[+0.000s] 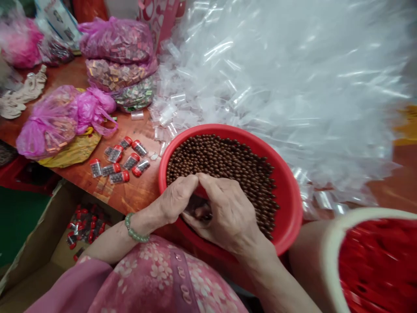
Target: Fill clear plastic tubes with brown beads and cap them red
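A red basin holds a heap of small round brown balls. Over its near rim my left hand and my right hand meet at the fingertips and thumbs. Their fingers are curled inward around a dark, shadowed gap. Whatever they hold there is mostly hidden, and I cannot make it out. To the left of the basin, several small clear bottles with red caps lie on the table, filled with dark balls. A green bead bracelet circles my left wrist.
Clear empty tubes form a big pile behind the basin. At the right stands a pale bucket of red pieces. Pink bags sit at the back left. Below the table edge, a cardboard box contains more red-capped bottles.
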A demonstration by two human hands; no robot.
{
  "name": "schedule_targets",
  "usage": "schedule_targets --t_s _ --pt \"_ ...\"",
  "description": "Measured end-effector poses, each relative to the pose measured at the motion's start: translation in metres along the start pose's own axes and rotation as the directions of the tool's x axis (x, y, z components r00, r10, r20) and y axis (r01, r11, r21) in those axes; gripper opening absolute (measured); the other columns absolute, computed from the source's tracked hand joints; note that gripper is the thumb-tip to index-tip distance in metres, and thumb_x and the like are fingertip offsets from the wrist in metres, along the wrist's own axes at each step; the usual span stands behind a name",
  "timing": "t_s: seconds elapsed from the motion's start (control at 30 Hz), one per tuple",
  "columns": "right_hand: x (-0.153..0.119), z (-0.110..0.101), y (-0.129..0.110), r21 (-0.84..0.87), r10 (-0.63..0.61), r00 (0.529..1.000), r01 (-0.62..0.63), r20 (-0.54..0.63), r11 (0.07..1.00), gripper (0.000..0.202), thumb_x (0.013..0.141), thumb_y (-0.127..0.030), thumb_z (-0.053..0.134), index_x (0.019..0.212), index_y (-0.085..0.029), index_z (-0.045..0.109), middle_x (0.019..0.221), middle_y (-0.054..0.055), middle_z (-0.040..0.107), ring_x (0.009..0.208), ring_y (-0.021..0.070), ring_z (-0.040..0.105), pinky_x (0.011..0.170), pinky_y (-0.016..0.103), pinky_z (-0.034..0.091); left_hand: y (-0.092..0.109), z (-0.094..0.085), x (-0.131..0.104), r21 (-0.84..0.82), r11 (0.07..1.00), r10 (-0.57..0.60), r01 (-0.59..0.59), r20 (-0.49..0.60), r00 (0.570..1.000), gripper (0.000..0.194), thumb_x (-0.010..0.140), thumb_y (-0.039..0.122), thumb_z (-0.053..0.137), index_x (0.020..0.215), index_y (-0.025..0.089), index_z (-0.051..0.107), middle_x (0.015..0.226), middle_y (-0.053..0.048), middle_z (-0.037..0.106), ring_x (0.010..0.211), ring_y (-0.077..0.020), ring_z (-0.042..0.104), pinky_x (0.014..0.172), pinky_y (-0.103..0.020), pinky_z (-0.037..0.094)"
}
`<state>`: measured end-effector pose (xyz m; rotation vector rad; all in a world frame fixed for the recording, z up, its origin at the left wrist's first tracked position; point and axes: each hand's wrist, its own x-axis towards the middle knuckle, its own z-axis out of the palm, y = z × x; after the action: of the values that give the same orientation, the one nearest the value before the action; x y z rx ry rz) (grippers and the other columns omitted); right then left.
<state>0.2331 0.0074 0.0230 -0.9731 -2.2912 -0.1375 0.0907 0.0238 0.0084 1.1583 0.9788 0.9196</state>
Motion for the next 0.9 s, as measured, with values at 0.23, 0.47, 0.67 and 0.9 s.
schedule_targets --t_s 0.23,0.47,0.67,0.9 --pt "-0.005 0.008 0.037 0.011 0.155 0.941 -0.165 0.300 0.986 0.056 0.091 -0.035 0.057 0.139 -0.012 0.041 0.128 0.021 0.061 0.116 0.0322 0.060 0.093 0.047 0.053 0.018 -0.096 -0.005 0.645 0.761 0.154 0.065 -0.277 0.949 0.039 0.096 0.039 0.031 0.073 0.019 0.055 0.066 -0.003 0.057 0.065 -0.0168 0.053 0.068 -0.031 0.042" --pt "-0.024 0.032 0.076 -0.111 0.253 0.862 -0.227 0.439 0.967 0.041 0.093 -0.040 0.054 0.119 -0.010 0.060 0.114 0.017 0.068 0.104 0.0284 0.063 0.093 0.043 0.053 -0.009 -0.152 0.039 0.961 0.116 0.373 0.250 -0.276 0.886 0.033 0.090 0.037 0.050 0.106 0.011 0.061 0.112 -0.018 0.064 0.109 -0.0312 0.054 0.096 -0.044 0.043" --pt "-0.019 0.041 0.067 -0.190 0.237 0.854 -0.165 0.464 0.968 0.042 0.091 -0.042 0.056 0.114 -0.008 0.064 0.105 0.017 0.068 0.098 0.0306 0.059 0.090 0.047 0.051 -0.024 -0.113 0.122 0.926 0.324 0.168 0.195 -0.259 0.951 0.028 0.092 0.030 0.047 0.109 0.013 0.061 0.117 -0.015 0.064 0.115 -0.0264 0.057 0.099 -0.037 0.042" --pt "-0.015 0.040 0.055 -0.184 0.261 0.800 -0.190 0.540 0.964 0.025 0.094 -0.038 0.051 0.095 -0.016 0.063 0.091 0.010 0.063 0.083 0.0246 0.060 0.076 0.038 0.052 -0.057 -0.106 0.177 0.817 0.487 0.085 0.308 -0.395 0.915 0.023 0.089 0.027 0.049 0.098 0.010 0.063 0.098 -0.018 0.069 0.094 -0.0273 0.066 0.079 -0.034 0.047"
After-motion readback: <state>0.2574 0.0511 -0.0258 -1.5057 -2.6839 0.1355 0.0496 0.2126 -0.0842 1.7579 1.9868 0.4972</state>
